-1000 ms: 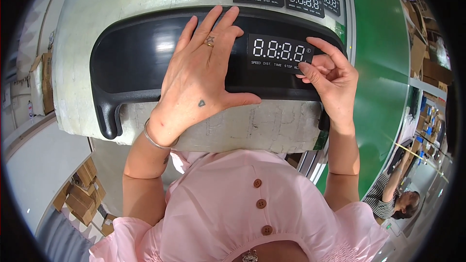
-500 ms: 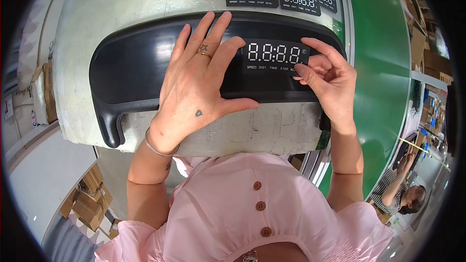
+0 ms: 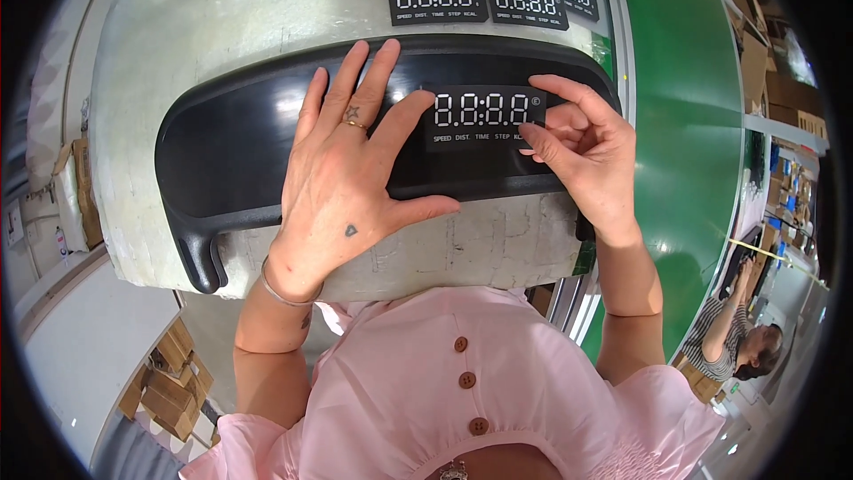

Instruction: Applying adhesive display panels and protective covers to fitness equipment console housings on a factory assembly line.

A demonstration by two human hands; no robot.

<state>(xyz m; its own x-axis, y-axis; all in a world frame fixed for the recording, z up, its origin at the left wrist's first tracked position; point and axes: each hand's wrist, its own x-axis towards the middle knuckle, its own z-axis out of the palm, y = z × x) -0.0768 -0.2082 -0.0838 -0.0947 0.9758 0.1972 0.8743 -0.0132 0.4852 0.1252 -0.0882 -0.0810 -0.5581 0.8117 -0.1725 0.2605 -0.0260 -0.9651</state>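
A long, curved black plastic console panel [image 3: 240, 138] lies across the work surface before me, one of its downturned ends showing at the left. On its right half sits a thin black display label [image 3: 475, 147] with white digit segments and a row of small lettering. My left hand [image 3: 342, 169] rests spread over the panel's middle, its index fingertip at the label's upper left corner and its thumb stretched toward the near edge. At the label's right end, my right hand [image 3: 591, 147] pinches the edge, thumb on the face and index finger by the upper corner.
Several similar display labels [image 3: 435, 2] lie overlapping beyond the panel. The pale work surface [image 3: 240, 18] has a metal rail [image 3: 619, 36] along its right side, then a green strip [image 3: 680, 107]. Cardboard boxes [image 3: 173, 400] stand lower left. Another person [image 3: 733, 338] works far right.
Panel, labels and hands have all shifted slightly left and down in the picture together. Against the panel, both hands and the label keep nearly the same place. A skin-coloured bit now shows at the top left.
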